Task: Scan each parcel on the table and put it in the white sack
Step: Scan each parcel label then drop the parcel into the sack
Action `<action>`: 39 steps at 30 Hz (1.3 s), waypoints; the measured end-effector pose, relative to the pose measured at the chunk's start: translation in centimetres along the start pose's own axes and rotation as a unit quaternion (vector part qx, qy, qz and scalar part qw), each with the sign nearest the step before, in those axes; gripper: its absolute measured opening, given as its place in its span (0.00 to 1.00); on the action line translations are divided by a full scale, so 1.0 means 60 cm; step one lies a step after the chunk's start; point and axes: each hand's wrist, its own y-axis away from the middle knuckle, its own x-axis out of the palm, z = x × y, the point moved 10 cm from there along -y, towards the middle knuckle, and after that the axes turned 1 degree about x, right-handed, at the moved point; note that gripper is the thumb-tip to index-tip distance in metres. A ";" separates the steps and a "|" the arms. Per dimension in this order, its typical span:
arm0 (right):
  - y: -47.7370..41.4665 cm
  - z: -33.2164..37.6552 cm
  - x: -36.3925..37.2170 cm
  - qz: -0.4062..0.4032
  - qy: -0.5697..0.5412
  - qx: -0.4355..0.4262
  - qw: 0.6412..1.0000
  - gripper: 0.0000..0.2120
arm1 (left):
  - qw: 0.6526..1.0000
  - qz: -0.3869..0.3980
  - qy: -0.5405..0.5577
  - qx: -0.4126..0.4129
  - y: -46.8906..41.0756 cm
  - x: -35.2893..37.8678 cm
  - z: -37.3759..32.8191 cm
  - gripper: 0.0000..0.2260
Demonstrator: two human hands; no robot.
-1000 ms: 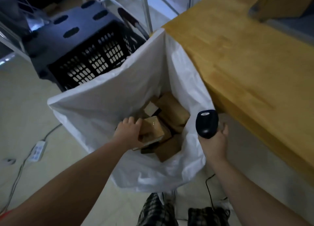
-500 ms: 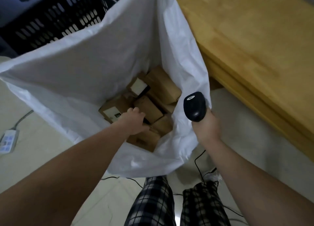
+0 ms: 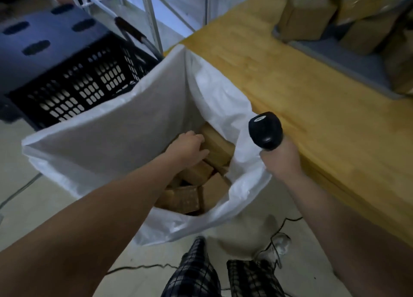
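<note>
L hand (image 3: 187, 148) is down inside the white sack (image 3: 107, 127), fingers bent over the parcels (image 3: 190, 198). Gripping or just touching, we can't tell. R hand (image 3: 282, 161) wraps the scanner (image 3: 265, 130), held up beside the sack, prob. ready for the boxes (image 3: 308, 17) on the table (image 3: 312, 109).

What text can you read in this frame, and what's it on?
Nothing legible.
scanner: a small pale label on its top, too blurred to read.
parcels in the white sack: no readable label shows.
boxes on the table: too blurred to tell.
</note>
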 end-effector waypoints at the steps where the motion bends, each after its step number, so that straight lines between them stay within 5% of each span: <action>1: 0.001 0.001 -0.015 -0.005 -0.010 0.007 1.000 0.17 | 1.000 -0.003 0.003 0.006 0.000 -0.012 -0.014 0.19; 8: -0.006 -0.005 -0.098 0.024 -0.049 0.045 0.998 0.15 | 0.997 -0.043 -0.009 0.067 -0.034 -0.116 -0.158 0.22; 19: -0.101 -0.108 -0.510 -0.187 -0.102 0.083 0.973 0.08 | 0.970 -0.095 -0.035 0.221 -0.165 -0.257 -0.576 0.22; 27: -0.193 -0.269 -0.731 -0.243 -0.106 0.117 0.957 0.10 | 0.964 -0.051 -0.019 0.259 -0.283 -0.243 -0.840 0.22; 39: -0.380 -0.451 -0.971 -0.213 -0.041 0.101 0.971 0.05 | 0.957 -0.030 -0.027 0.286 -0.440 -0.249 -1.184 0.19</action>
